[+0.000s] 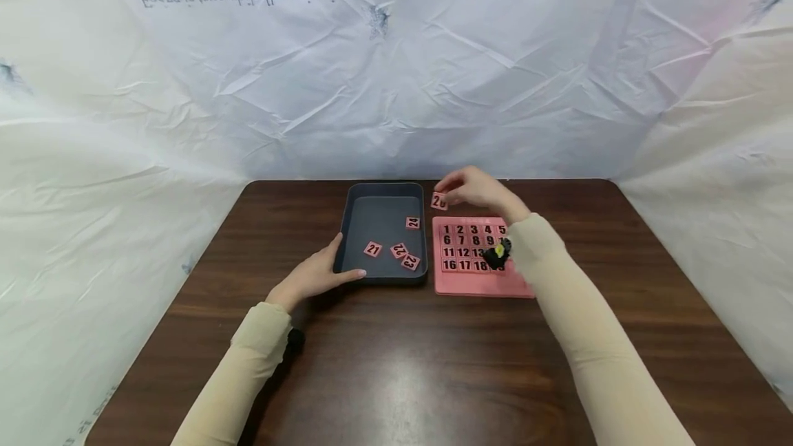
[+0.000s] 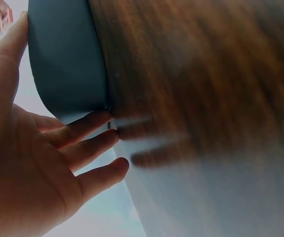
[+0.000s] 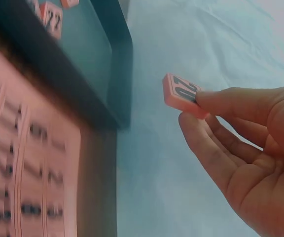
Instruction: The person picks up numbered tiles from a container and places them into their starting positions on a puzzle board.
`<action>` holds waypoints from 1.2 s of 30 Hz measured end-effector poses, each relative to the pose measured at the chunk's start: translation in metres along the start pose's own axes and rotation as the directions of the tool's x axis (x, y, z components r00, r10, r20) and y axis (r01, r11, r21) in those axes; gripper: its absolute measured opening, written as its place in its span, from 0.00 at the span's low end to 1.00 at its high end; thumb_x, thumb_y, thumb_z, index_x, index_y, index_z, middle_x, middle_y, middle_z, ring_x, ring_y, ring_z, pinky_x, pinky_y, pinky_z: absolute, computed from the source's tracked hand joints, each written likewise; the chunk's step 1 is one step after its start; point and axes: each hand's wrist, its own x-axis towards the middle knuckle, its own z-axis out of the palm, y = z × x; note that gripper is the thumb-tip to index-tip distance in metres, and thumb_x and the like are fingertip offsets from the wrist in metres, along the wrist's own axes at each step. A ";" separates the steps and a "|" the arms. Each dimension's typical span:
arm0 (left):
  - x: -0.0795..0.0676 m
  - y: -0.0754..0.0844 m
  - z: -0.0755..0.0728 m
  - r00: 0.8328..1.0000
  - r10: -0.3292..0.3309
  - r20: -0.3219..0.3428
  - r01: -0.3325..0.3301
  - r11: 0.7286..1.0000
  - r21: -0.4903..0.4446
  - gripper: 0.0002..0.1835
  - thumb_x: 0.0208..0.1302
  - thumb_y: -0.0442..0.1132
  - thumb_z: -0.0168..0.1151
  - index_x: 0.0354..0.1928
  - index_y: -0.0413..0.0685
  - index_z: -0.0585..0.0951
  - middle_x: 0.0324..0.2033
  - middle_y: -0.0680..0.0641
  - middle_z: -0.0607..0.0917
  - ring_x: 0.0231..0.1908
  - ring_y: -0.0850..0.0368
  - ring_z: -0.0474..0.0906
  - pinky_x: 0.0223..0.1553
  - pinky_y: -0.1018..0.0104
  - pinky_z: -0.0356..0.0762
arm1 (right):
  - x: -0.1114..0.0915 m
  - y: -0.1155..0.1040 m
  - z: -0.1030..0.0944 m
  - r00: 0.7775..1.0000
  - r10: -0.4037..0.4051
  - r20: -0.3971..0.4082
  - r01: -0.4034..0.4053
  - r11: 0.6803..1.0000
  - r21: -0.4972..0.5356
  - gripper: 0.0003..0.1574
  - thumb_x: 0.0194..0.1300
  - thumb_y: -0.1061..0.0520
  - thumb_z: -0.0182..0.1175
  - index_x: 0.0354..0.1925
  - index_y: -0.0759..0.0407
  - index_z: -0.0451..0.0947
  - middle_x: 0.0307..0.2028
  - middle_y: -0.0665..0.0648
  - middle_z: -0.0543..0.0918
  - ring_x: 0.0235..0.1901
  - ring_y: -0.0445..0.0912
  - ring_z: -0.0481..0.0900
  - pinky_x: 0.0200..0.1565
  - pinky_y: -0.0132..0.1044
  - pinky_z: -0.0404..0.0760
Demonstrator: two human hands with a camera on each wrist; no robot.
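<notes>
My right hand [image 1: 476, 188] pinches a pink number tile marked 20 [image 3: 181, 94] between thumb and fingers, above the table behind the pink number board [image 1: 458, 283]. Rows of tiles from 1 upward fill much of that board; my right sleeve and wrist hide part of its right side. At the near left corner of the dark grey tray [image 1: 381, 191], my left hand [image 1: 316, 272] rests with fingers spread along the outer wall and thumb at the front edge. In the tray lie loose tiles: 21 [image 1: 373, 248], 22 [image 1: 399, 250], 23 [image 1: 411, 262] and 24 [image 1: 412, 223].
Tray and board stand side by side near the far edge of the dark wooden table [image 1: 396, 363]. A pale printed sheet [image 1: 396, 88] hangs behind the table and along both sides. A black strap with a small flower [image 1: 498, 253] sits at my right wrist.
</notes>
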 end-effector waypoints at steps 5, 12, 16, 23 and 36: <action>-0.002 -0.003 0.002 1.000 -0.013 -0.006 0.013 1.000 0.000 0.68 0.53 0.79 0.60 0.81 0.47 0.39 0.77 0.37 0.53 0.73 0.38 0.58 0.69 0.41 0.60 | -0.035 0.020 -0.024 0.996 0.081 -0.041 -0.084 0.994 -0.076 0.21 0.74 0.57 0.59 0.61 0.63 0.80 0.54 0.63 0.83 0.54 0.59 0.80 0.58 0.57 0.76; -0.005 -0.002 -0.001 1.000 -0.010 -0.015 0.010 1.000 0.008 0.68 0.54 0.79 0.60 0.81 0.45 0.39 0.77 0.36 0.54 0.73 0.37 0.59 0.68 0.40 0.61 | -0.078 0.055 -0.032 0.985 0.159 -0.071 -0.166 0.982 -0.095 0.18 0.73 0.58 0.60 0.57 0.61 0.83 0.55 0.64 0.83 0.54 0.58 0.81 0.57 0.60 0.76; -0.005 -0.003 -0.001 1.000 -0.002 -0.015 0.002 1.000 0.012 0.68 0.54 0.79 0.60 0.81 0.44 0.39 0.77 0.35 0.54 0.73 0.37 0.59 0.68 0.40 0.61 | -0.096 0.075 -0.028 0.983 0.181 -0.036 -0.184 0.978 -0.096 0.18 0.72 0.61 0.59 0.57 0.66 0.82 0.55 0.67 0.83 0.53 0.60 0.82 0.54 0.59 0.79; -0.004 -0.002 0.002 1.000 -0.002 -0.010 0.002 1.000 0.013 0.68 0.54 0.79 0.59 0.81 0.46 0.39 0.77 0.36 0.53 0.73 0.37 0.58 0.68 0.40 0.61 | -0.116 0.100 -0.019 0.979 0.201 0.021 -0.198 0.975 -0.106 0.17 0.69 0.60 0.63 0.53 0.67 0.85 0.54 0.68 0.83 0.52 0.58 0.82 0.51 0.55 0.81; -0.002 0.000 0.003 1.000 0.007 -0.007 -0.007 1.000 0.018 0.67 0.56 0.77 0.60 0.81 0.45 0.39 0.77 0.35 0.53 0.73 0.36 0.58 0.69 0.39 0.60 | -0.124 0.117 -0.005 0.970 0.239 -0.031 -0.241 0.969 -0.055 0.15 0.68 0.62 0.64 0.49 0.70 0.85 0.49 0.68 0.84 0.45 0.51 0.83 0.45 0.47 0.83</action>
